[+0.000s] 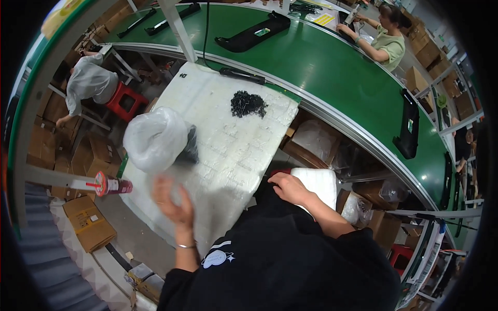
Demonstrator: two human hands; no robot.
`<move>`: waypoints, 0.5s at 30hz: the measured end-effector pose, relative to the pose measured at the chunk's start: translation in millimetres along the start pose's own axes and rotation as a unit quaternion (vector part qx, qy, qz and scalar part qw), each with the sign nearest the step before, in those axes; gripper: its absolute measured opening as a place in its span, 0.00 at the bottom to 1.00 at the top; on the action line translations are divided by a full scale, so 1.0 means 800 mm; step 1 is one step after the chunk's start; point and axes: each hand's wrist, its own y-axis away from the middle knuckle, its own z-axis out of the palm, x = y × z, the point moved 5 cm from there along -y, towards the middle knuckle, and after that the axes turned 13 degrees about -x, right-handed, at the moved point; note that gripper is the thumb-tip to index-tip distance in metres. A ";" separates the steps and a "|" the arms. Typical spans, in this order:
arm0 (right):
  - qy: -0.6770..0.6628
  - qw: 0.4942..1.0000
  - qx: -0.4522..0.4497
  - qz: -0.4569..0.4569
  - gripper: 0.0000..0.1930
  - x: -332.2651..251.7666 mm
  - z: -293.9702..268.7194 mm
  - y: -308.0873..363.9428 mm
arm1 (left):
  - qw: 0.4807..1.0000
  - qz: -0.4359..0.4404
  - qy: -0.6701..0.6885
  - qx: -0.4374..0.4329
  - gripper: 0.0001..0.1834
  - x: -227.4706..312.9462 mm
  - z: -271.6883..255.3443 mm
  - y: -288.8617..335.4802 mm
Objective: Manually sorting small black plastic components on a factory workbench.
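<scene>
My left hand (174, 203) is raised over the near left part of the white-covered table (223, 150), blurred by motion, its fingers apart and nothing seen in them. Just beyond it stands a clear plastic bag (155, 137) with a bunched, open top. A dark grey side or shadowed object (191, 145) shows against the bag's right. My right hand (291, 188) rests on my lap at the table's near right edge, fingers laid over the dark cloth and holding nothing visible. Toward the far right of the table lies a heap of small black parts (248, 104).
A long black part (242, 75) lies at the table's far edge, beside the green conveyor (332, 72) carrying black housings (254, 32). A drink cup (111, 185) stands left of the table. One co-worker (386, 39) works across the conveyor; another (91, 80) sits at far left.
</scene>
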 end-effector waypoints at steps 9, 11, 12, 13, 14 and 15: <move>0.009 0.991 -0.119 0.059 0.25 0.085 -0.038 -0.117 | 0.933 -0.052 0.236 -0.267 0.23 0.012 0.261 -0.039; 0.105 0.993 0.021 -0.038 0.30 0.097 -0.102 -0.128 | 0.933 -0.067 0.223 -0.276 0.26 -0.008 0.307 -0.070; 0.103 0.990 0.090 -0.034 0.34 0.111 -0.137 -0.137 | 0.941 -0.068 0.181 -0.277 0.29 -0.021 0.326 -0.086; 0.140 0.976 0.169 0.008 0.33 0.129 -0.188 -0.147 | 0.949 -0.073 0.141 -0.273 0.31 -0.027 0.346 -0.106; 0.110 0.963 0.244 0.014 0.34 0.168 -0.227 -0.160 | 0.947 -0.087 0.135 -0.278 0.29 -0.029 0.364 -0.126; 0.097 0.909 0.405 0.029 0.31 0.191 -0.281 -0.171 | 0.945 -0.092 0.133 -0.284 0.29 -0.033 0.383 -0.143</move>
